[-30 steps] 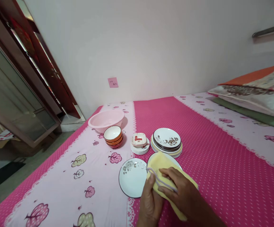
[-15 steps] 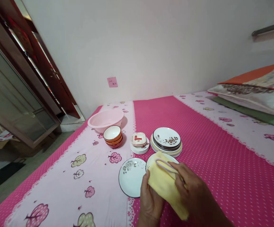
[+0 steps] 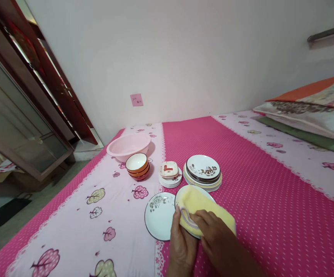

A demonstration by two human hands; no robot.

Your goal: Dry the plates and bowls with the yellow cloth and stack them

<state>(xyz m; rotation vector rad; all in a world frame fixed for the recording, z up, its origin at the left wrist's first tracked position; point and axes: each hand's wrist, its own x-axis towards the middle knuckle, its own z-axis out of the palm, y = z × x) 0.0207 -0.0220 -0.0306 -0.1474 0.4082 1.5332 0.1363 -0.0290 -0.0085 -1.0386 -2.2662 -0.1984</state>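
My left hand (image 3: 181, 242) grips a white dark-rimmed plate (image 3: 180, 192) at its near left edge, thumb on the rim. A yellow cloth (image 3: 197, 202) with a pale purple edging covers most of that plate. My right hand (image 3: 213, 232) presses the bunched cloth onto the plate, its fingers closed on the cloth. Just left of my hands, another plate (image 3: 159, 219) with a grey flower print lies flat on the bedspread. Behind the held plate stands a stack of plates (image 3: 203, 171), the top one with brown flowers.
Orange and red bowls (image 3: 138, 167) are stacked beside a pink basin (image 3: 129, 146). Small square dishes (image 3: 169, 169) sit on a pile of small plates (image 3: 170, 182). Folded bedding (image 3: 313, 115) lies at the right, and a white wall (image 3: 198, 61) closes off the back.
My right hand has moved left and a little up across the plate, wiping with the cloth. The cloth now lies flatter over the plate; its purple edge has shifted left.
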